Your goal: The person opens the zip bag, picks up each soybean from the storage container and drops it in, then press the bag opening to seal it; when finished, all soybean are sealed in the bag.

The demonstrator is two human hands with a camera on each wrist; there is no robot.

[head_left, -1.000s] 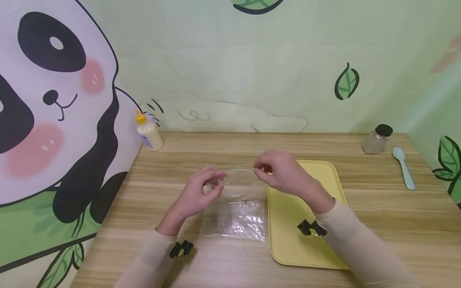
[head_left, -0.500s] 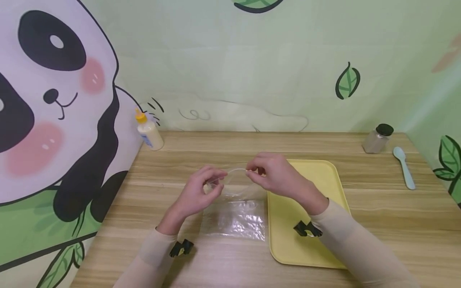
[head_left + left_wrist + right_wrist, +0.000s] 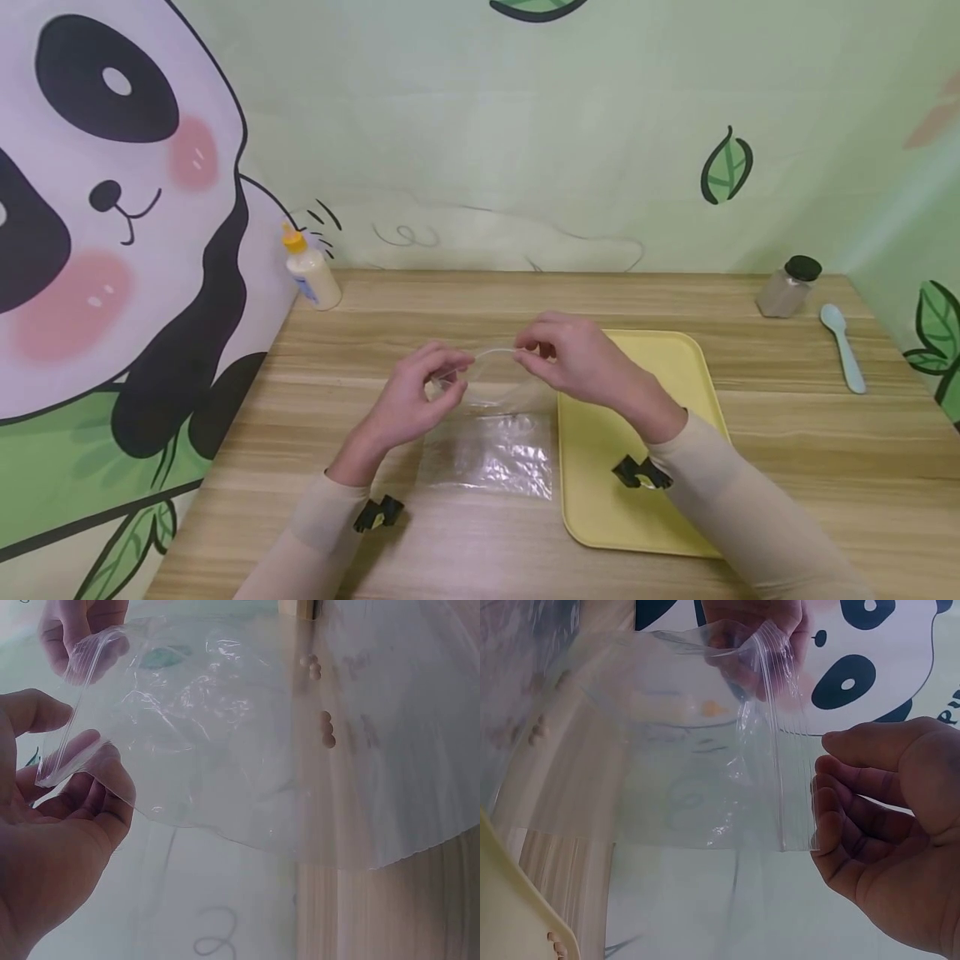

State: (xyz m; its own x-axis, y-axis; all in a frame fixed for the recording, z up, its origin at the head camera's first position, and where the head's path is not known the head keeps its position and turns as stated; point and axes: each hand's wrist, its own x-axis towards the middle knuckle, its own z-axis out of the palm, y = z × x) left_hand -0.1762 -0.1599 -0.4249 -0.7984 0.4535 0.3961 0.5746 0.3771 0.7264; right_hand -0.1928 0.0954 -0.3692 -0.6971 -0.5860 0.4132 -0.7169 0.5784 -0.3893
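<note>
A clear zip-lock bag (image 3: 487,454) is held up by its mouth between both hands, its body hanging down toward the near side. My left hand (image 3: 420,396) holds one corner of the mouth, fingers bent under the film and thumb above it in the left wrist view. At the opposite side, my right hand (image 3: 581,354) pinches the rim between thumb and forefinger. The zip strip (image 3: 780,750) runs from hand to hand in the right wrist view. Between the hands, the bag's lips bow apart in the head view.
A yellow tray (image 3: 637,517) lies under the right forearm. At the back left stands a white bottle (image 3: 315,279) with an orange nozzle. A black-lidded jar (image 3: 783,292) and a pale blue spoon (image 3: 843,350) are at the right. A painted wall closes off the back.
My right hand has moved slightly left along the rim, closer to my left hand, so the visible stretch of rim is shorter. The left hand stays in place.
</note>
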